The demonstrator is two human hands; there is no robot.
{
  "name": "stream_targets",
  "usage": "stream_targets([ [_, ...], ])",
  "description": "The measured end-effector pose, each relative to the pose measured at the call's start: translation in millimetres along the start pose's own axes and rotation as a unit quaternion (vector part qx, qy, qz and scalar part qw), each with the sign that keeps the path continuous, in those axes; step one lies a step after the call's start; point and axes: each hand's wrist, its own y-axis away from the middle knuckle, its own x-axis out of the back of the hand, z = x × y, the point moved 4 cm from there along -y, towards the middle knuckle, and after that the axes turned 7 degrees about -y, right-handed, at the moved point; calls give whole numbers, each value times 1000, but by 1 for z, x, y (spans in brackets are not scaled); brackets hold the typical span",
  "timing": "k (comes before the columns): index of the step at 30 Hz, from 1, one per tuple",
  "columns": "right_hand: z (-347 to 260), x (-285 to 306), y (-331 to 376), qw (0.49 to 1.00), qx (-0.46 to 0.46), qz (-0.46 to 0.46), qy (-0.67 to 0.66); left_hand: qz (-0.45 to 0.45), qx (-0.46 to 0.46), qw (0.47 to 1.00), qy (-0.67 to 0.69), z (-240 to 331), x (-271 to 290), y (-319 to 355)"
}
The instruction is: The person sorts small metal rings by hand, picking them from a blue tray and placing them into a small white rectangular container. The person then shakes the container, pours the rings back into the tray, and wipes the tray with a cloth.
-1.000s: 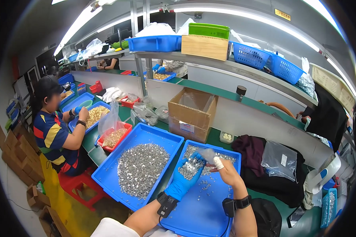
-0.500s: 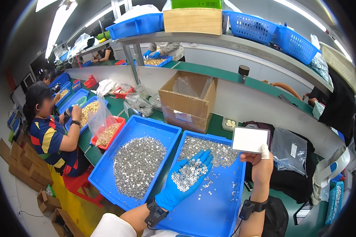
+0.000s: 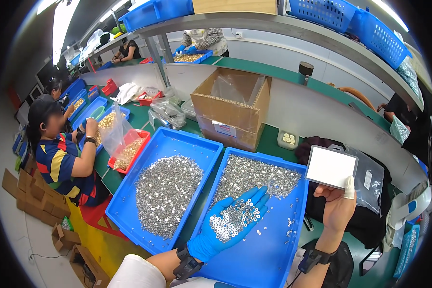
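My left hand (image 3: pixel 225 225), in a blue glove, is palm up over the right blue tray (image 3: pixel 254 261). Its fingers stretch out nearly flat, and a heap of small silvery rings like washers (image 3: pixel 231 220) rests on the palm and fingers. My right hand (image 3: pixel 338 206) grips the lower edge of a white rectangular card in a clear frame (image 3: pixel 332 166), beyond the tray's right edge; a white cover wraps its thumb. More such rings (image 3: pixel 254 175) lie along the tray's far end, with a few scattered on its floor. The left blue tray (image 3: pixel 180 139) bears a large heap of them.
Behind the trays stands an open cardboard box (image 3: pixel 225 115) beside a small clear tub (image 3: pixel 288 139). Dark cloth and a plastic bag (image 3: pixel 369 180) lie at right. To the left, a seated co-worker (image 3: pixel 62 153) handles things by a red tray (image 3: pixel 139 156). A shelf (image 3: pixel 254 20) spans overhead.
The view has shifted slightly. My right hand has moved the card to the right, away from the tray. My left hand still bears the washers over the tray, a little nearer me.
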Motion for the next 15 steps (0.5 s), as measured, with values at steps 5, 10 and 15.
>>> stream_targets([
  [5,1,4,-2,1000,-2,-3,5,5,4,1000,-14,-2,0,-1],
  [10,-2,1,-1,1000,-2,-5,16,-11,11,1000,-9,-4,-2,-1],
  [15,-4,1,1,1000,9,19,22,-19,12,1000,-11,-5,-2,0],
])
